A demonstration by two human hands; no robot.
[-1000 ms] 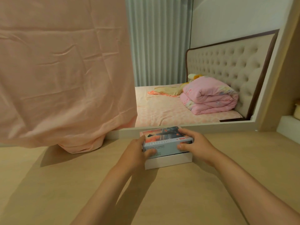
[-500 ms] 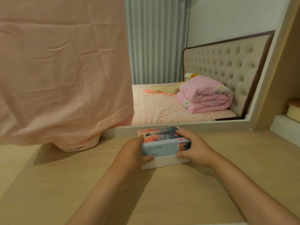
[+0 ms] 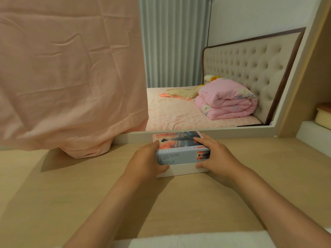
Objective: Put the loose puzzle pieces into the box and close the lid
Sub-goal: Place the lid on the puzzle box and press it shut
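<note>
Centrally, a puzzle box sits on a pale wooden counter. Its lid, printed with an orange sunset picture, rests over a white base that shows as a strip below. The left hand and right hand each clamp their grip on the box's ends. A pink cloth hangs at upper left. A bed with a folded pink quilt shows at upper right.

Two bare forearms reach forward and converge over the counter. The left grip and right grip clasp opposite ends of the printed cardboard puzzle box (digits curled over its top and front).
</note>
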